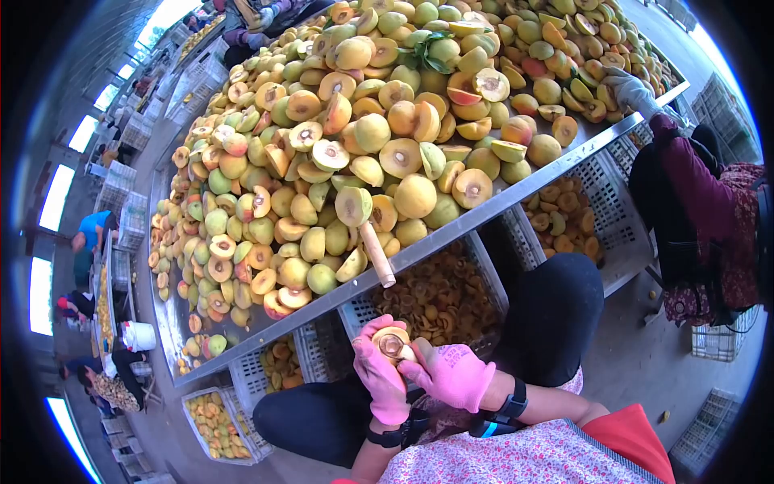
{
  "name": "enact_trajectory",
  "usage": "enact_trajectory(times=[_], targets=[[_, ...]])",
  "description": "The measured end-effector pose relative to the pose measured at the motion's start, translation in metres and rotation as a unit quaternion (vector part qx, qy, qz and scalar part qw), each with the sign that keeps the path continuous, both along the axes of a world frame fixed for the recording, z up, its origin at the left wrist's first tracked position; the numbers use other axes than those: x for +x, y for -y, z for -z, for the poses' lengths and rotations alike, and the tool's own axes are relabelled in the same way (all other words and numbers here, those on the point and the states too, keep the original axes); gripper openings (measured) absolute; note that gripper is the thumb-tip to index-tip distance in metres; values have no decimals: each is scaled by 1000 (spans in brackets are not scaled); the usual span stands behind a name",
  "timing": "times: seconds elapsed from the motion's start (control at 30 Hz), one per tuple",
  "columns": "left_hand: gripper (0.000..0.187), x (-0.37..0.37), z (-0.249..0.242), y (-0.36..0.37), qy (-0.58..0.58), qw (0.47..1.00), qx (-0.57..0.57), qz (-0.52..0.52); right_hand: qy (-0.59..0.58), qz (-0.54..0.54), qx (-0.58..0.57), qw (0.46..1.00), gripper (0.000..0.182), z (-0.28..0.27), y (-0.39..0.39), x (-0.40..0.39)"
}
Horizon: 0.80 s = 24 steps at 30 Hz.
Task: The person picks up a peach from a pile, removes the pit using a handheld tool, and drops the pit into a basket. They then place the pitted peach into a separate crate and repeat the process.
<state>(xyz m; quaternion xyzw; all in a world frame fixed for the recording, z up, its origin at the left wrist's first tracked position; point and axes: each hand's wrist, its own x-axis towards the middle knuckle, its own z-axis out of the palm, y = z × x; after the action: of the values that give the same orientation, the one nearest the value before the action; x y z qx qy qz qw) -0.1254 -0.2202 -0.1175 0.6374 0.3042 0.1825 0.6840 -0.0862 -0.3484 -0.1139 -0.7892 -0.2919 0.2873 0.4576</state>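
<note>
Both of my hands wear pink gloves and are together above my lap. My left hand [380, 377] is closed around a peach half [393, 344], cut face up, with a round brownish hollow in its middle. Against the fruit's right edge, my right hand [453, 377] has its fingers closed on a small pale piece, mostly hidden by the glove. A wooden handle [376, 255] sticks out over the table's metal rim [439, 239], its far end among the fruit. In front of me, the table bears a large heap of whole and halved peaches [415, 196].
Under the table, a crate [492, 278] holds cut fruit pieces, with other crates beside it. A crate of peach halves [216, 423] stands at lower left. A co-worker's gloved hand [631, 90] reaches the heap at right; another co-worker's hands [262, 24] are at the far side.
</note>
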Motion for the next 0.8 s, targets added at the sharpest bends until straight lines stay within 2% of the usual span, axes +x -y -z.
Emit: enact_trajectory(times=[0.1,0.43,0.53,0.6,0.73,0.77,0.8], targets=[[74,-2,5,0,9,1000,19,-1,6,-25,-35,999,45,-7,-1,4],[73,-15,15,-2,-2,1000,21,-2,63,-46,-60,995,43,3,1,-5],[76,-22,21,-16,-32,997,51,46,32,-69,-79,994,43,9,3,-5],[81,-24,22,-28,-96,977,103,163,18,-93,-75,993,44,14,4,-3],[81,-15,-4,-26,-37,989,32,140,-30,-69,-59,995,44,10,4,-3],[81,-13,-4,-21,-35,989,35,143,-61,-42,-31,997,43,7,4,-4],[82,-12,-3,-13,1,989,102,110,-92,-15,-4,996,42,6,3,-4]])
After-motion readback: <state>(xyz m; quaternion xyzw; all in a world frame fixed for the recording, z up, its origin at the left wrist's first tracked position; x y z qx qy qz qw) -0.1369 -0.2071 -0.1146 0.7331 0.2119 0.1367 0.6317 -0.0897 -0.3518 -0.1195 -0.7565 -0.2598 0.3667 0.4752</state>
